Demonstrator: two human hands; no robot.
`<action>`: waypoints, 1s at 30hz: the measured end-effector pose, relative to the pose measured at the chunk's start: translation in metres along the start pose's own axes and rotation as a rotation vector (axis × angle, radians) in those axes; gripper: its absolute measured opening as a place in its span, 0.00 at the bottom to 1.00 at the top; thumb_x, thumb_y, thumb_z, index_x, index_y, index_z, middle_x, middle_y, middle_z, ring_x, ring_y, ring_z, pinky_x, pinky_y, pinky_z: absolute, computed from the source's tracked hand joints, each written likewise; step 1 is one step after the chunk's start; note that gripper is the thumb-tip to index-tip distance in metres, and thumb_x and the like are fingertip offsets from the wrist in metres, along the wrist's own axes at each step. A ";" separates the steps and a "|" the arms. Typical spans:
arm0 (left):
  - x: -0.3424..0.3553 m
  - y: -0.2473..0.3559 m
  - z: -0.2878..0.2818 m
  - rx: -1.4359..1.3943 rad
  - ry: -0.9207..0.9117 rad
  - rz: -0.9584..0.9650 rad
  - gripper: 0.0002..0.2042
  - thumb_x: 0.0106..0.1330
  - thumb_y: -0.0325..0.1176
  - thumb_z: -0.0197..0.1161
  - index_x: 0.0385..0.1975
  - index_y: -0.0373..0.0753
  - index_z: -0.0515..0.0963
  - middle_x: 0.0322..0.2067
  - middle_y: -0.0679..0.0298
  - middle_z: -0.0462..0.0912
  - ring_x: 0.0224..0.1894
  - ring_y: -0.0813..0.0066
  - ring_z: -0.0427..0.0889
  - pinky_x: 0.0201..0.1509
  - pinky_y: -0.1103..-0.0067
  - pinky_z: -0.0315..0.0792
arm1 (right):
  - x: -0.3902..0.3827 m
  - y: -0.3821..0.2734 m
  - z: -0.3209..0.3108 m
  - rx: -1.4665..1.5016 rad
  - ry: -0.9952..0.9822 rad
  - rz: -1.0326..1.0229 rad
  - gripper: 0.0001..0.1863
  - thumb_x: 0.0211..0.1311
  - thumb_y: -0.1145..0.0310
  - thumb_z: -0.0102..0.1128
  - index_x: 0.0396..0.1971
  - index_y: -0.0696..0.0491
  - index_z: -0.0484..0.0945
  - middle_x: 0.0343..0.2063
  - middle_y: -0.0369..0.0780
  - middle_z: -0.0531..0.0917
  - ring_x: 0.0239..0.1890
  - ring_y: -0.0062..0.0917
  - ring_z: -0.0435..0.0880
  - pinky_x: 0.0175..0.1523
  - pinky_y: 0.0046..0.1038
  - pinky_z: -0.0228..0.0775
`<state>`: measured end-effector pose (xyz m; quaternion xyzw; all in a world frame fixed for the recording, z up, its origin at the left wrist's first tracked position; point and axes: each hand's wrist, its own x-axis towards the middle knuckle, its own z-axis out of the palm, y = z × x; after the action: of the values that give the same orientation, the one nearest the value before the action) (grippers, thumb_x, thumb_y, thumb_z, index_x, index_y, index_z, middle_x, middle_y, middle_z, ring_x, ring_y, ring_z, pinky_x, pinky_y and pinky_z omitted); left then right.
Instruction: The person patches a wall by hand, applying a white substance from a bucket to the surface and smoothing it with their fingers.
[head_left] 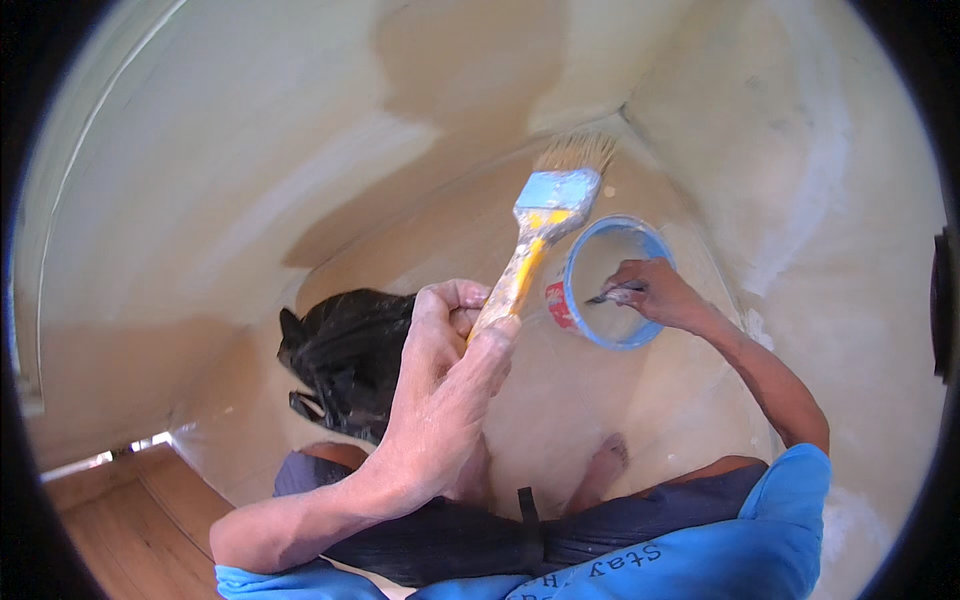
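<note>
My left hand (pixel 440 385) is closed around the handle of a wide paintbrush (pixel 525 260), raised in front of me. Its yellow handle is smeared with pale, dried matter, and the straw-coloured bristles point up and away. To the right of the brush, a round bucket (pixel 568 285) with a light blue rim and a red patch on its side stands on the floor. My right hand (pixel 652 292) reaches over the bucket's opening, fingers pinched on a thin, dark-tipped tool (pixel 606 297) whose kind I cannot make out. The bucket's inside looks pale beige.
A black plastic bag (pixel 350 350) lies on the floor left of my left hand. Pale, patchy walls (pixel 780 150) meet in a corner beyond the bucket. A brown wooden panel (pixel 140 525) is at the lower left. My bare foot (pixel 603 470) is on the floor near the bucket.
</note>
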<state>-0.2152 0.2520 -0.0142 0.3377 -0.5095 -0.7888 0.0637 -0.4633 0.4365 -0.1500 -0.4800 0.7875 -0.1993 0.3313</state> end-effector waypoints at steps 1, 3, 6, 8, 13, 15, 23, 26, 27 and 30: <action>0.000 -0.007 -0.003 0.073 -0.004 0.025 0.13 0.70 0.32 0.55 0.48 0.36 0.63 0.35 0.67 0.66 0.31 0.83 0.65 0.33 0.84 0.60 | -0.006 -0.002 0.002 0.016 0.035 -0.012 0.10 0.52 0.76 0.65 0.37 0.59 0.83 0.37 0.47 0.84 0.40 0.40 0.83 0.46 0.34 0.74; 0.017 -0.001 -0.005 0.024 0.000 -0.036 0.13 0.70 0.32 0.55 0.49 0.37 0.63 0.34 0.67 0.66 0.31 0.83 0.64 0.33 0.85 0.60 | -0.006 0.005 -0.010 -0.097 0.108 -0.066 0.11 0.53 0.76 0.64 0.38 0.58 0.83 0.37 0.46 0.83 0.40 0.40 0.83 0.46 0.36 0.74; 0.023 0.002 -0.018 0.103 0.041 -0.135 0.13 0.70 0.31 0.54 0.50 0.37 0.62 0.33 0.69 0.64 0.30 0.84 0.63 0.33 0.86 0.59 | -0.019 0.002 -0.013 -0.278 -0.027 0.065 0.13 0.52 0.77 0.63 0.39 0.56 0.84 0.37 0.44 0.83 0.41 0.41 0.82 0.48 0.38 0.74; 0.028 -0.002 -0.019 0.135 0.090 -0.111 0.12 0.70 0.30 0.52 0.50 0.37 0.62 0.32 0.69 0.64 0.29 0.84 0.62 0.33 0.86 0.59 | -0.037 -0.002 -0.004 -0.248 -0.130 0.120 0.15 0.51 0.78 0.62 0.41 0.55 0.83 0.38 0.43 0.83 0.42 0.41 0.81 0.49 0.38 0.73; 0.043 -0.011 -0.006 0.204 0.053 -0.083 0.11 0.70 0.30 0.50 0.48 0.35 0.63 0.33 0.68 0.64 0.28 0.85 0.61 0.32 0.86 0.59 | -0.027 -0.008 0.018 0.079 -0.090 -0.022 0.17 0.48 0.79 0.61 0.41 0.55 0.83 0.37 0.43 0.82 0.42 0.41 0.81 0.49 0.38 0.74; 0.047 -0.016 -0.002 0.249 0.025 -0.039 0.11 0.70 0.30 0.50 0.48 0.35 0.63 0.33 0.68 0.64 0.29 0.85 0.62 0.32 0.86 0.59 | -0.019 0.002 0.016 0.076 0.023 -0.078 0.17 0.48 0.79 0.61 0.41 0.54 0.83 0.37 0.43 0.82 0.41 0.41 0.81 0.48 0.38 0.74; 0.040 -0.025 0.016 0.286 0.018 0.011 0.10 0.70 0.31 0.51 0.47 0.37 0.64 0.31 0.69 0.65 0.29 0.85 0.62 0.32 0.86 0.58 | -0.043 0.006 -0.004 0.068 -0.197 0.108 0.19 0.55 0.73 0.61 0.49 0.54 0.79 0.48 0.45 0.82 0.49 0.39 0.82 0.52 0.39 0.74; 0.038 -0.023 0.019 0.331 0.057 0.010 0.10 0.71 0.32 0.52 0.47 0.37 0.64 0.29 0.70 0.65 0.28 0.85 0.62 0.32 0.86 0.58 | -0.055 0.005 -0.036 0.322 -0.318 -0.148 0.30 0.60 0.68 0.60 0.64 0.50 0.68 0.58 0.48 0.76 0.59 0.41 0.75 0.59 0.36 0.71; 0.035 -0.023 0.019 0.346 0.082 0.014 0.10 0.71 0.32 0.52 0.47 0.37 0.64 0.28 0.70 0.65 0.28 0.85 0.62 0.32 0.86 0.58 | -0.055 0.016 -0.047 0.239 -0.222 -0.149 0.32 0.61 0.66 0.60 0.66 0.50 0.63 0.60 0.48 0.73 0.62 0.41 0.72 0.61 0.37 0.68; 0.030 -0.025 0.024 0.386 0.153 0.018 0.10 0.71 0.33 0.52 0.46 0.37 0.64 0.27 0.71 0.64 0.27 0.85 0.61 0.31 0.86 0.57 | -0.029 0.091 -0.073 -0.143 0.063 -0.117 0.38 0.64 0.58 0.57 0.71 0.49 0.54 0.68 0.49 0.62 0.70 0.42 0.60 0.69 0.40 0.57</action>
<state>-0.2460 0.2687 -0.0429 0.3981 -0.6479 -0.6479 0.0435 -0.5630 0.5040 -0.1468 -0.5412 0.7803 -0.1764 0.2591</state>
